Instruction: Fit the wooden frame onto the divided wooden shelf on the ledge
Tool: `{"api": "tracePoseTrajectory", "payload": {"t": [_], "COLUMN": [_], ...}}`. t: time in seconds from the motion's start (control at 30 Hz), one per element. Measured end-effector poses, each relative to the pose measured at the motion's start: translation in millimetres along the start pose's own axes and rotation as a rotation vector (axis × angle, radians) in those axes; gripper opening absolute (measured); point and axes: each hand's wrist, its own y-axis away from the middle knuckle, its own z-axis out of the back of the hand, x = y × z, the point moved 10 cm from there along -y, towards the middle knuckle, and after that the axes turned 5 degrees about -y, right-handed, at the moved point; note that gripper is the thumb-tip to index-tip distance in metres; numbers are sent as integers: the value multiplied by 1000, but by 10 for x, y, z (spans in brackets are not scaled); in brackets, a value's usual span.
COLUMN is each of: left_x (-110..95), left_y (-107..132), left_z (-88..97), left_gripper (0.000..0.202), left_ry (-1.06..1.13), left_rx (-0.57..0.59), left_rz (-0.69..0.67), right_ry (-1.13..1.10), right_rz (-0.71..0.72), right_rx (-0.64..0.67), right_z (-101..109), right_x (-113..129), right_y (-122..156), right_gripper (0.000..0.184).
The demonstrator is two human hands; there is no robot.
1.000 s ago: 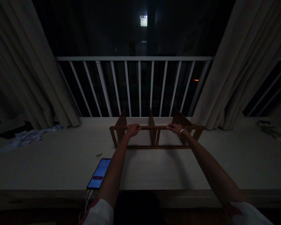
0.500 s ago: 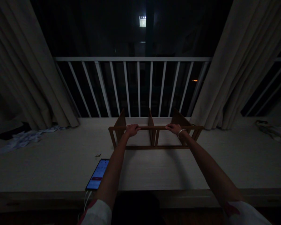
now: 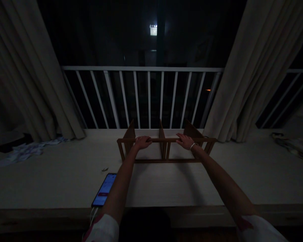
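Observation:
A brown wooden rack [image 3: 175,161] with three upright panels and a slatted front frame stands on the pale ledge. My left hand [image 3: 142,142] lies over the left part of its top rail, fingers stretched along it and thumb apart. On the right part of the same rail rests my right hand [image 3: 184,141], its fingers extended and spread, with a bracelet [image 3: 192,146] at the wrist. Both palms touch the rail without wrapping round it. The undersides of the hands are hidden.
A lit phone [image 3: 104,190] with a white cable [image 3: 94,213] lies beside my left forearm. Small dark pieces [image 3: 104,169] sit beyond it. White railing [image 3: 142,69], curtains [image 3: 242,84] and a dark window are behind. Papers [image 3: 27,151] lie at the left on the ledge [image 3: 73,181].
My right hand's fingers have loosened from the rail and straightened. My left hand has flattened on the rail too. The view has tilted slightly up; the rack stays in about the same place.

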Motion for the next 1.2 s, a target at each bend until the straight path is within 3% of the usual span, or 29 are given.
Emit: {"api": "tracePoseTrajectory", "payload": {"t": [0.23,0.37,0.77,0.97,1.2], "left_x": [-23,-110,-409,-559,-807], "left_y": [122,245,938,1310,1945], "left_z": [7,96,436,362,126], "left_gripper": [56,57,42,30,37], "left_ry": [-32,-33,-43,-128,-145], "left_rx": [-14,-44,-226,-139,-36], "left_rz": [-24,-29,-37,-22,-120], "right_ry": [48,68,110,86,67], "right_rz": [121,119,89,81,140], "right_rx": [45,51,-40,38,116], "right_z": [71,145,420,496,289], "right_x": [146,188,457,620,804], "right_y": [165,248,763,1199,1941], "right_gripper": [69,72,57,42,30]}}
